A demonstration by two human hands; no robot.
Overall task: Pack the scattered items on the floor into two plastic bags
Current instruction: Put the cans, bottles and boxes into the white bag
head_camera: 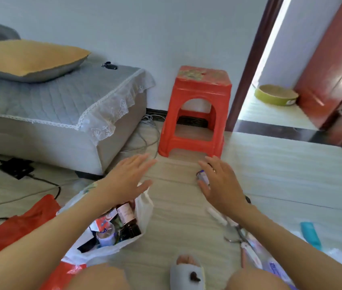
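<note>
A white plastic bag (143,208) lies open on the floor at lower left, holding brown bottles (128,218), a tape roll and small boxes. A red plastic bag (17,227) lies flat to its left. My left hand (128,178) hovers open above the white bag's mouth, holding nothing. My right hand (218,183) is spread open over a small blue-and-white container (201,175) on the floor, fingers apart. Pliers (237,235), white tubes (218,216) and a teal object (310,235) lie scattered at lower right, partly under my right forearm.
A red plastic stool (195,114) stands ahead against the wall. A grey sofa (61,114) with an orange pillow is at left, cables and a black power strip (16,167) beside it. An open doorway is at right. My knees and slippered foot (187,271) are at the bottom.
</note>
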